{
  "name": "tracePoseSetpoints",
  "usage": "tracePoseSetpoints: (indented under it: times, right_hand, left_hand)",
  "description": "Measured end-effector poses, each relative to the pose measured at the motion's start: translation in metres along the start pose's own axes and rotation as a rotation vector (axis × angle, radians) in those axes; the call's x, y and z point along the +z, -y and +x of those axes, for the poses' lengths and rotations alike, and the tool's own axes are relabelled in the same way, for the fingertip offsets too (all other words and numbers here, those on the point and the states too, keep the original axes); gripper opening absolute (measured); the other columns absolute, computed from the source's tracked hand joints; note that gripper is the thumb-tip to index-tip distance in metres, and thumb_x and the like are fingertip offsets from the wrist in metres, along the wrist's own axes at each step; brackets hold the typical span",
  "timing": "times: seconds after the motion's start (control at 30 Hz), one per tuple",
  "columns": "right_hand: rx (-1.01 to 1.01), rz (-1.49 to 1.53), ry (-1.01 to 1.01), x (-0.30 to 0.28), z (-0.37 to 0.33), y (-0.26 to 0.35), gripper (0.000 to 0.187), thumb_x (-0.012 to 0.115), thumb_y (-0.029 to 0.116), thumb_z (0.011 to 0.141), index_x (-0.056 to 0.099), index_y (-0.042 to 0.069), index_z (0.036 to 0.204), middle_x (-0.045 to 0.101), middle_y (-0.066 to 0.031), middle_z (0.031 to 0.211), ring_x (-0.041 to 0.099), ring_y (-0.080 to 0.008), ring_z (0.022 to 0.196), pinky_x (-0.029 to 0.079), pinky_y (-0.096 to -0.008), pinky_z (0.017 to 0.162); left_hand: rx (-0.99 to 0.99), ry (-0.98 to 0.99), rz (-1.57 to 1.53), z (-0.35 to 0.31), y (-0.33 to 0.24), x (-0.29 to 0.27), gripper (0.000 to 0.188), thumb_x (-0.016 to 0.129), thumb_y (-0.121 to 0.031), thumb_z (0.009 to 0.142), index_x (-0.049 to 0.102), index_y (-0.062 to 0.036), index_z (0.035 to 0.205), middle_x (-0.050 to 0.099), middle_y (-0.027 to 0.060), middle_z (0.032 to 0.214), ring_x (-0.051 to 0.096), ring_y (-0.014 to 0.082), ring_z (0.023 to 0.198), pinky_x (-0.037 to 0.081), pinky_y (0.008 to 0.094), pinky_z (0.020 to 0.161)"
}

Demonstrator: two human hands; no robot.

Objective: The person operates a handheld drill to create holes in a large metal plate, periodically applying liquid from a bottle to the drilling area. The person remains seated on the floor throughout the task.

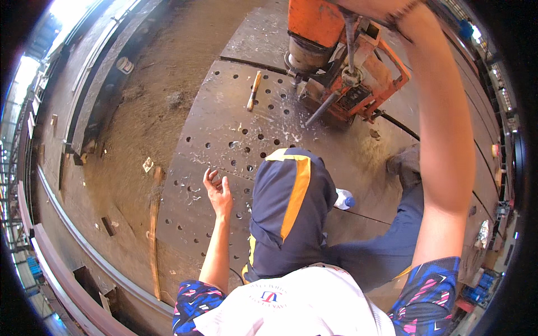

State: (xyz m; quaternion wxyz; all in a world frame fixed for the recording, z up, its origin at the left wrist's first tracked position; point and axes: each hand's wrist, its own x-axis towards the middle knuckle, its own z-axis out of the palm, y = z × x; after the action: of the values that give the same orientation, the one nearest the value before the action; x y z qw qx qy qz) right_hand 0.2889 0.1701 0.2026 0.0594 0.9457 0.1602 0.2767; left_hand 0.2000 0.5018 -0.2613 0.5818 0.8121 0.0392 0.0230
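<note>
An orange magnetic drill [316, 25] stands on a dark steel plate [216, 115] drilled with rows of round holes. Its bit reaches down close to the plate, among scattered metal shavings. My right arm stretches up past the machine. My right hand [372, 8] is at its top, cut by the frame edge, so its fingers are hidden. A feed lever [322, 109] slants out toward me. Over the plate's left part hangs my left hand [218, 191], fingers loosely bent and apart, holding nothing. A brush with a light wooden handle [254, 91] lies left of the drill.
My bent knee [291, 190] rises between my hands, and beside it a white bottle with a blue cap [344, 200] lies on the plate. Brown dirt ground [134, 117] borders the plate at left, with a wooden strip [154, 241] and long steel beams [95, 95].
</note>
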Motion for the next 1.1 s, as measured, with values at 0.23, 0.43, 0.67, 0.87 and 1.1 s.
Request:
tracePoseSetpoints:
  times: [0.23,0.43,0.67,0.87,1.1]
  right_hand:
    - [0.344,0.672,0.353,0.035,0.064,0.015,0.04,0.054,0.033,0.1,0.064,-0.002,0.116,0.073,-0.0139,0.094,0.072,-0.019,0.076,0.059,-0.0332,0.069]
    - [0.217,0.671,0.325,0.088,0.087,0.011,0.042,0.06,0.037,0.095,0.068,-0.003,0.104,0.074,-0.0143,0.088,0.072,-0.0199,0.076,0.057,-0.0328,0.073]
    - [0.186,0.47,0.244,0.1,0.092,0.011,0.041,0.061,0.037,0.091,0.071,-0.002,0.096,0.073,-0.0145,0.082,0.072,-0.0243,0.078,0.055,-0.0363,0.078]
    - [0.142,0.316,0.21,0.104,0.093,0.013,0.043,0.06,0.04,0.087,0.073,0.0,0.097,0.072,-0.0202,0.091,0.069,-0.0344,0.091,0.053,-0.0416,0.086]
    - [0.136,0.268,0.157,0.116,0.094,0.008,0.04,0.059,0.039,0.087,0.074,0.003,0.096,0.07,-0.0233,0.1,0.066,-0.0385,0.101,0.051,-0.0439,0.092]
  left_hand:
    - [-0.015,-0.018,-0.014,0.035,0.0,-0.025,0.058,0.062,-0.01,0.095,0.033,-0.0092,0.145,0.055,0.0095,0.13,0.06,0.0149,0.088,0.05,0.0303,0.074]
    - [0.134,0.02,-0.104,0.094,-0.025,-0.013,0.055,0.061,-0.011,0.097,0.034,-0.0095,0.145,0.055,0.0083,0.128,0.056,0.0103,0.086,0.046,0.025,0.073]
    - [0.129,0.095,-0.087,0.085,-0.007,-0.001,0.055,0.062,-0.012,0.096,0.035,-0.0092,0.144,0.057,0.0094,0.128,0.06,0.0149,0.087,0.051,0.0301,0.072]
    - [0.003,0.15,-0.047,0.043,0.012,0.005,0.054,0.061,-0.012,0.096,0.036,-0.0087,0.143,0.059,0.0104,0.125,0.062,0.0164,0.089,0.052,0.0325,0.074]
    - [-0.021,0.257,0.017,0.005,0.003,0.01,0.053,0.062,-0.011,0.095,0.037,-0.0092,0.143,0.059,0.011,0.126,0.063,0.0193,0.093,0.054,0.0344,0.078]
